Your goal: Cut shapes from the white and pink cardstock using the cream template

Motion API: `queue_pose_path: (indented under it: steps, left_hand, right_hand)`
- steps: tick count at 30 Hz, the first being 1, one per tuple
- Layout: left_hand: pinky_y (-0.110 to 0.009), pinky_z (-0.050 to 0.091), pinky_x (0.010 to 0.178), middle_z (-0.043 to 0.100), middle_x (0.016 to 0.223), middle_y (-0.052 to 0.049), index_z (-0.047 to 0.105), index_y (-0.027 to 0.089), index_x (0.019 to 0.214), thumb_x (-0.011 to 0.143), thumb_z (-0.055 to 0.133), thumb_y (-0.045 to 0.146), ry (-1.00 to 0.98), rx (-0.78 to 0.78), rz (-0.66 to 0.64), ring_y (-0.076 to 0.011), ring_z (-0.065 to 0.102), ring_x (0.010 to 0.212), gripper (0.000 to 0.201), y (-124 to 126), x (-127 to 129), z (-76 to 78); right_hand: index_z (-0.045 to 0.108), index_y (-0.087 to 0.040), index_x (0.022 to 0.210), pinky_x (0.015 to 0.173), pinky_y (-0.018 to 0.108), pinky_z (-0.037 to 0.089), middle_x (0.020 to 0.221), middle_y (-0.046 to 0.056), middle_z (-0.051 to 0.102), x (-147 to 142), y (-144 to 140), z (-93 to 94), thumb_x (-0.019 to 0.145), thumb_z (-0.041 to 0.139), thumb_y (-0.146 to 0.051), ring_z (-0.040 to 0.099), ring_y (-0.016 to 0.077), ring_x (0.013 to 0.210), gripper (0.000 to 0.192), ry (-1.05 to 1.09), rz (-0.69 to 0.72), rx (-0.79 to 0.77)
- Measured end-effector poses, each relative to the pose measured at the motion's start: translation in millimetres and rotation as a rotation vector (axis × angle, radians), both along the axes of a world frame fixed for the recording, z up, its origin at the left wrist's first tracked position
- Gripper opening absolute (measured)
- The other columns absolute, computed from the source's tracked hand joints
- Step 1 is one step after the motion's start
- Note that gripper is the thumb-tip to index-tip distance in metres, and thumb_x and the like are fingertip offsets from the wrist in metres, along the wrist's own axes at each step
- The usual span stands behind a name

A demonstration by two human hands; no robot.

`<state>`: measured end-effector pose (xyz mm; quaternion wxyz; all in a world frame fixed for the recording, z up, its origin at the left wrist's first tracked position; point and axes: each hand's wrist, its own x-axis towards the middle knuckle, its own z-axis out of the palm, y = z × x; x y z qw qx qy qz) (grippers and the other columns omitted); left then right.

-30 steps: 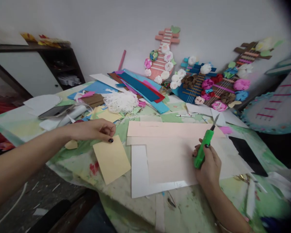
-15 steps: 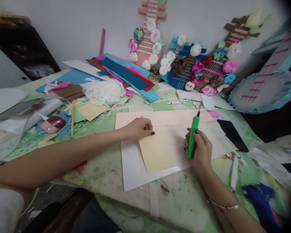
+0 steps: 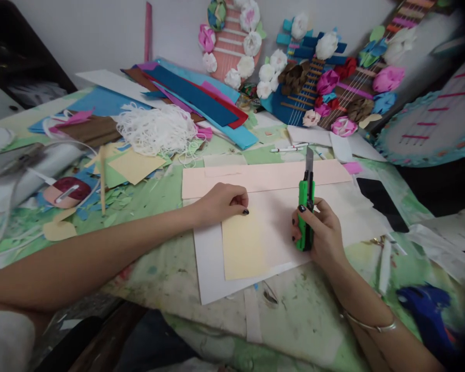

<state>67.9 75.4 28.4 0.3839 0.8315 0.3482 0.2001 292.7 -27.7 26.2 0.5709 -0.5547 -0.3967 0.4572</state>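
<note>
Paper [image 3: 243, 247], pale yellow, thin and limp, flat on pink sheets [image 3: 279, 227] over white board [image 3: 209, 268] at table [image 3: 170, 279] front edge; likely light, easily creased or slid, best pinned flat near an edge. Left hand [image 3: 221, 202] curled shut, fingertips pressing paper's top corner. Right hand [image 3: 322, 233] wrapped tight around green knife [image 3: 305, 212], blade up and clear of the sheets. Compared with half a second back: paper in much the same spot under left fingertips, knife turned from slanting to nearly upright. White string [image 3: 158, 129] well apart, behind.
</note>
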Motion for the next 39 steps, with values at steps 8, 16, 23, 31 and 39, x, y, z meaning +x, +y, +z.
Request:
queue_pose_path:
  steps: [8,16,23,31,39]
  left_hand:
    - [-0.020,0.041,0.058,0.063,0.065,0.004,0.067,0.017,0.073,0.073,0.068,0.011,-0.050,0.081,0.026,-0.0090,0.055,0.059,0.006,3,-3,-2.2]
    - [-0.025,0.047,0.071,0.072,0.089,-0.002,0.074,0.019,0.085,0.079,0.062,0.012,-0.116,0.259,0.079,-0.0148,0.062,0.080,0.015,29,-27,-4.2]
    - [-0.036,0.041,0.102,0.072,0.113,-0.003,0.078,0.028,0.091,0.087,0.065,0.027,-0.110,0.391,-0.289,-0.0224,0.058,0.113,0.014,57,-36,-21.6]
    - [-0.043,0.039,0.103,0.071,0.115,-0.006,0.077,0.029,0.096,0.091,0.061,0.025,-0.122,0.504,-0.383,-0.0263,0.052,0.120,0.018,59,-36,-22.7]
    - [-0.040,0.041,0.103,0.076,0.101,-0.005,0.078,0.031,0.092,0.091,0.058,0.027,-0.147,0.448,-0.416,-0.0232,0.061,0.111,0.021,48,-32,-17.8]
  right_hand:
    - [0.055,-0.020,0.091,0.034,0.020,0.038,0.059,-0.008,0.055,-4,-4,3.1,0.076,0.074,-0.029,0.048,0.0064,0.035,0.026,-0.247,0.054,-0.045]
    - [0.056,-0.019,0.085,0.045,0.026,0.054,0.087,0.004,0.068,-16,-14,13.4,0.074,0.073,-0.025,0.064,0.0132,0.053,0.021,-0.264,0.182,-0.041]
    - [0.063,-0.020,0.112,0.039,0.023,0.044,0.099,0.005,0.068,-25,-25,15.2,0.074,0.072,-0.030,0.050,0.0083,0.048,0.040,-0.493,0.325,-0.168]
    - [0.063,-0.022,0.092,0.047,0.023,0.034,0.062,-0.005,0.056,-27,-23,12.4,0.070,0.075,-0.031,0.040,0.0111,0.051,0.026,-0.867,0.371,-0.139]
    - [0.066,-0.024,0.097,0.056,0.026,0.046,0.069,-0.001,0.064,-23,-20,9.0,0.067,0.077,-0.024,0.059,0.0197,0.069,0.032,-0.805,0.333,-0.049]
